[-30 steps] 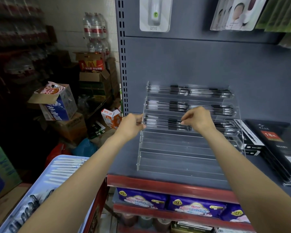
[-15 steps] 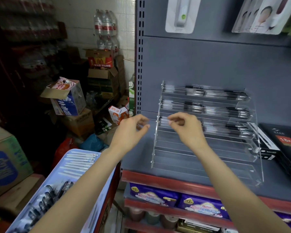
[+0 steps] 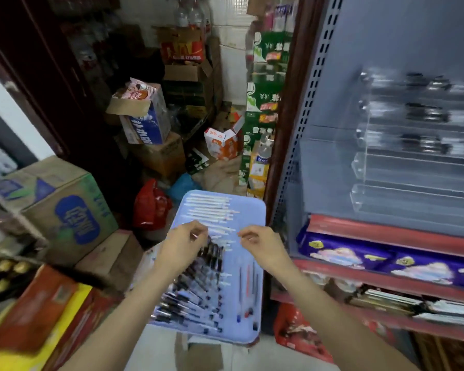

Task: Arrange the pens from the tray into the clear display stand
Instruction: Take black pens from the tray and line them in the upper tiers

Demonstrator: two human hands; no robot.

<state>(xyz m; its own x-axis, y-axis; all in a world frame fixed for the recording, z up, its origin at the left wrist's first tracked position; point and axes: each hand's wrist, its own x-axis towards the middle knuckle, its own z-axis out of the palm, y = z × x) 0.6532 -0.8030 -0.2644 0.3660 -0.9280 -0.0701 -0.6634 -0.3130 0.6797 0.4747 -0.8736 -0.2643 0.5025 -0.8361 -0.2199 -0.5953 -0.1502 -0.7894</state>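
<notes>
Pens (image 3: 198,285) lie in rows on tray (image 3: 249,263), left of stand (image 3: 413,167). Both hands hover over tray: left hand (image 3: 181,246) and right hand (image 3: 263,247) loosely curled, fingers holding nothing visible. Pens look light, stiff, slick, prone to roll; best pinched mid-barrel. Stand's lower tiers unfilled.
</notes>
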